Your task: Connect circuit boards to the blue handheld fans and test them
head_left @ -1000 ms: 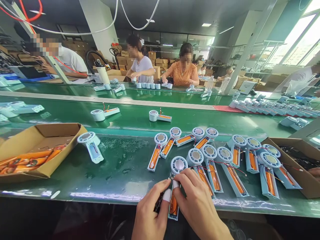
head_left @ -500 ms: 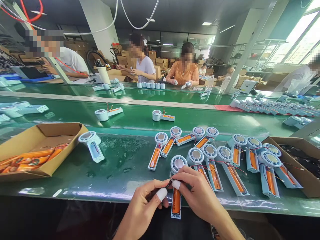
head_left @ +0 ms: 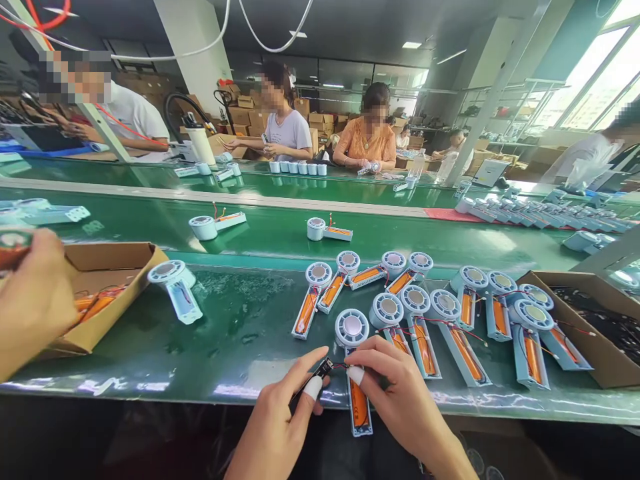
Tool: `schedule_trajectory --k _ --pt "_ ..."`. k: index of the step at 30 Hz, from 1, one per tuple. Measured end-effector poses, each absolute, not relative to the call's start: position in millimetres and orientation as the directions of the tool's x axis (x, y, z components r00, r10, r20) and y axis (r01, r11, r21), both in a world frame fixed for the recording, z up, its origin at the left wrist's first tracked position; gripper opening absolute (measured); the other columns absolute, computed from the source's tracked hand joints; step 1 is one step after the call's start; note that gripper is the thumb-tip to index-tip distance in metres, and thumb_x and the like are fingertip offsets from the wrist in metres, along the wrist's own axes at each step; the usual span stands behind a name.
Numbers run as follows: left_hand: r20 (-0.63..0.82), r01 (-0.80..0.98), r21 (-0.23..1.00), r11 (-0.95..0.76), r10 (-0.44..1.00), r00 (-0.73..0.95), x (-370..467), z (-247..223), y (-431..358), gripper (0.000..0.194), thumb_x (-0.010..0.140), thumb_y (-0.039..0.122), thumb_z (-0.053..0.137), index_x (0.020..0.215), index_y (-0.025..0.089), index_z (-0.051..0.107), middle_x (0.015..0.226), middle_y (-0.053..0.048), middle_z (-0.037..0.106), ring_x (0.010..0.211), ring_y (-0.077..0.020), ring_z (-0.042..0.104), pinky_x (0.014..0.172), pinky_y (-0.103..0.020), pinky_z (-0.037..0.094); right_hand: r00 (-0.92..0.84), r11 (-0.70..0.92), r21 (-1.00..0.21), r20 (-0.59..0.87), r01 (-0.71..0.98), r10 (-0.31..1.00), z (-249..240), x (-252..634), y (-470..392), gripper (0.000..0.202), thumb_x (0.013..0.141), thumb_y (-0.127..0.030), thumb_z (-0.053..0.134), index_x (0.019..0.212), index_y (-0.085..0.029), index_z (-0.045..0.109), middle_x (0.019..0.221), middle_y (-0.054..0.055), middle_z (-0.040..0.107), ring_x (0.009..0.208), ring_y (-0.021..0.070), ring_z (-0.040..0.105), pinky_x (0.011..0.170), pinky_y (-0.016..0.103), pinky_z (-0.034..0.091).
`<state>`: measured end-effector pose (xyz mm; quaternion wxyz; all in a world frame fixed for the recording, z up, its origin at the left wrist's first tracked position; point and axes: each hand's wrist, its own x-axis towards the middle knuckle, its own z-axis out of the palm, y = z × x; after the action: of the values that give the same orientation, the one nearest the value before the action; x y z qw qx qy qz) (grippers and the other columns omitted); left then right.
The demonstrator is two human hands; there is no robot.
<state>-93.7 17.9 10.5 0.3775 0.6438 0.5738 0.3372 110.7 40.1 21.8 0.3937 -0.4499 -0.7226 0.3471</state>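
Note:
My left hand [head_left: 285,407], its thumb in a white cover, pinches a small black circuit board [head_left: 324,368]. Thin red and dark wires [head_left: 341,365] run from the board to my right hand [head_left: 395,393], whose thumb and index finger are closed on them; the wire ends are hidden. Under my right hand lies a light-blue handheld fan [head_left: 351,327] with a round vented head. Its open handle, holding an orange battery [head_left: 358,403], points toward me and reaches past the bench edge.
Several similar open fans [head_left: 425,347] crowd the right side, beside a carton of black parts [head_left: 600,293]. At left are a fan without a battery [head_left: 183,297], a carton of orange batteries [head_left: 120,293] and another person's hand [head_left: 35,300]. Fans [head_left: 204,228] lie on the green belt.
My left hand has drawn slightly left, so the board and wires now show between my hands. Another person's hand has come in at the left over the battery carton, holding something blurred.

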Motion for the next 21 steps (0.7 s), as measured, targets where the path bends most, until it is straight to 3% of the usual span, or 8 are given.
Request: schedule_trajectory --k 2,4,7,9,11,16,19,21 --pt "0.066 0.563 0.817 -0.127 0.990 0.127 -92 7 18 0.051 0.092 0.019 0.042 0.138 0.032 0.060 0.078 0.001 0.078 0.066 -0.0167 0.074 0.066 -0.021 0.058 -0.235 0.296 -0.905 0.230 0.305 0.945 20 103 43 0.019 0.096 -0.024 0.057 0.095 -0.023 0.076 0.092 0.005 0.071 0.084 0.0180 0.067 0.069 0.026 0.053" --pt "0.111 0.654 0.730 -0.199 0.979 0.173 -90 5 17 0.058 0.090 0.012 0.038 0.139 0.032 0.060 0.095 -0.003 0.080 0.082 -0.0189 0.077 0.078 -0.024 0.059 -0.162 0.166 -0.969 0.136 0.183 0.977 17 97 46 0.018 0.094 -0.032 0.061 0.098 -0.020 0.073 0.085 0.005 0.071 0.076 0.0174 0.067 0.066 0.026 0.053" --pt "0.042 0.801 0.555 -0.222 0.970 0.240 -87 5 16 0.069 0.085 0.002 0.033 0.140 0.033 0.060 0.117 -0.008 0.075 0.098 -0.0225 0.076 0.085 -0.030 0.059 -0.077 -0.003 -1.000 -0.003 -0.007 0.997 12 93 48 0.027 0.088 -0.041 0.069 0.101 -0.018 0.067 0.078 0.003 0.070 0.064 0.0149 0.064 0.059 0.024 0.053" --pt "-0.047 0.874 0.440 -0.209 0.966 0.254 -85 7 15 0.075 0.083 -0.002 0.028 0.143 0.034 0.057 0.120 -0.011 0.072 0.096 -0.0239 0.076 0.081 -0.033 0.061 -0.031 0.000 -1.000 0.001 -0.013 1.000 11 92 47 0.027 0.087 -0.042 0.070 0.096 -0.017 0.066 0.079 0.004 0.071 0.065 0.0158 0.066 0.060 0.025 0.055" --pt "-0.096 0.905 0.371 -0.210 0.960 0.262 -83 10 14 0.077 0.084 -0.004 0.025 0.145 0.034 0.053 0.121 -0.012 0.070 0.096 -0.0250 0.076 0.079 -0.035 0.061 0.026 0.101 -0.987 0.105 0.121 0.994 10 93 45 0.021 0.091 -0.039 0.066 0.093 -0.018 0.069 0.083 0.006 0.072 0.073 0.0180 0.069 0.066 0.027 0.057" --pt "-0.019 0.868 0.445 -0.222 0.966 0.257 -81 16 14 0.072 0.087 0.000 0.025 0.141 0.034 0.059 0.110 -0.009 0.072 0.093 -0.0218 0.076 0.077 -0.029 0.061 -0.046 0.467 -0.679 0.540 0.567 0.841 3 99 43 0.023 0.099 -0.020 0.050 0.107 -0.021 0.071 0.097 0.008 0.071 0.088 0.0193 0.069 0.077 0.030 0.058" --pt "0.091 0.789 0.565 -0.241 0.969 0.231 -81 13 14 0.065 0.089 0.005 0.027 0.138 0.031 0.061 0.108 -0.007 0.075 0.090 -0.0197 0.077 0.078 -0.027 0.061 -0.123 0.545 -0.503 0.650 0.671 0.750 -1 103 45 0.029 0.098 -0.012 0.046 0.115 -0.021 0.068 0.101 0.009 0.070 0.092 0.0202 0.068 0.079 0.031 0.058" --pt "0.154 0.731 0.642 -0.233 0.972 0.175 -81 7 15 0.059 0.091 0.010 0.030 0.141 0.028 0.056 0.114 -0.007 0.076 0.097 -0.0202 0.076 0.084 -0.028 0.060 -0.129 0.547 -0.492 0.653 0.677 0.746 2 102 47 0.029 0.097 -0.009 0.047 0.113 -0.020 0.068 0.101 0.009 0.070 0.092 0.0201 0.068 0.080 0.031 0.057"
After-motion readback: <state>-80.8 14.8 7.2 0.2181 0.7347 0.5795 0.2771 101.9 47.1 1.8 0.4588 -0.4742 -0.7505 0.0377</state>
